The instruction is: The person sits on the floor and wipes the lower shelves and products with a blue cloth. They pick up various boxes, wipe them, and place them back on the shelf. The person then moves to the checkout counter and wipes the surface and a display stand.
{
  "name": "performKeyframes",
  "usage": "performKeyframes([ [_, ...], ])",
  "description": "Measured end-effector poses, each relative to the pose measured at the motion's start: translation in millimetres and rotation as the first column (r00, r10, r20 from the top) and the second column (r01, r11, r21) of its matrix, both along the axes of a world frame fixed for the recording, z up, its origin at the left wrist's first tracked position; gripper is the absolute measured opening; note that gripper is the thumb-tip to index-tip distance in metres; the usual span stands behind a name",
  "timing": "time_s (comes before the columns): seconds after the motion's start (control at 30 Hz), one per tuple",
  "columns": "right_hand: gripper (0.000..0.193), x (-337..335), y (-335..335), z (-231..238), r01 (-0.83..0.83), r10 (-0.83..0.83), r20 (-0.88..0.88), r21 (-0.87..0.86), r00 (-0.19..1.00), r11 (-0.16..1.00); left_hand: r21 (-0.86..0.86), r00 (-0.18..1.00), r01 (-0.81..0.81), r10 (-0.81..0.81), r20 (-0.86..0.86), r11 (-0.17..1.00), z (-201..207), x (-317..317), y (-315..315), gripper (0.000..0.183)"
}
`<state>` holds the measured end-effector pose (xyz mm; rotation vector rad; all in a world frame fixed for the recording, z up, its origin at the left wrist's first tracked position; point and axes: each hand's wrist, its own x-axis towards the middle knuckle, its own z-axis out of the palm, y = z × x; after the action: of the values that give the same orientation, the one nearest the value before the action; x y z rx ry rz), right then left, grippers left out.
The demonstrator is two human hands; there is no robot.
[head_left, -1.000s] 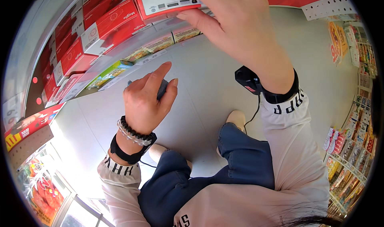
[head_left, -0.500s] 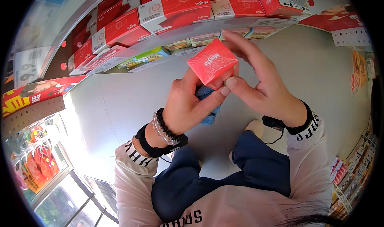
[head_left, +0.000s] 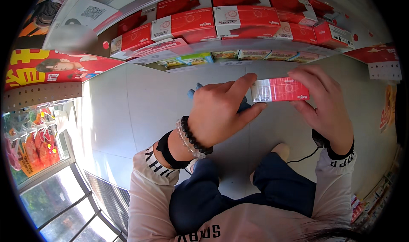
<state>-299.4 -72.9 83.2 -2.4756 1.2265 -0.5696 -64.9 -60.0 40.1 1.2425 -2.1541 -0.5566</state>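
Note:
A small red-and-white cardboard box [head_left: 280, 90] in glossy wrap is held level in front of me, a long side showing. My right hand [head_left: 326, 101] grips its red right end, fingers on the upper edge and thumb on the lower. At the white left end, the index finger and thumb of my left hand [head_left: 221, 105] lie close against the box. That hand is also closed around a blue cloth [head_left: 196, 89]; bits of it show beyond the knuckles and near the thumb, the rest is hidden.
A shelf ahead carries rows of similar red-and-white boxes [head_left: 247, 22]. Green and yellow packages [head_left: 186, 60] stand on a lower level. A red-and-yellow sign [head_left: 59, 68] sticks out at left, above a window [head_left: 59, 195]. Pale floor [head_left: 145, 114] lies below.
The box has turned from end-on to lengthwise and moved right. My right hand has shifted right with it, and my left hand now lies palm down. The view has swung somewhat left.

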Motion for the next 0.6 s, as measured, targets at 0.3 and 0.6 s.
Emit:
performKeyframes([
  [0.3, 0.045, -21, -19, 4, 0.093, -0.044, 0.168, -0.296, 0.985, 0.951, -0.108, 0.988, -0.130, 0.120, -0.101, 0.986, 1, 21, -3, 0.058],
  [0.6, 0.044, -15, -21, -8, 0.167, -0.112, 0.215, -0.259, 0.970, 0.951, -0.426, 0.878, -0.404, 0.473, 0.066, 0.809, -21, 79, -22, 0.068],
])
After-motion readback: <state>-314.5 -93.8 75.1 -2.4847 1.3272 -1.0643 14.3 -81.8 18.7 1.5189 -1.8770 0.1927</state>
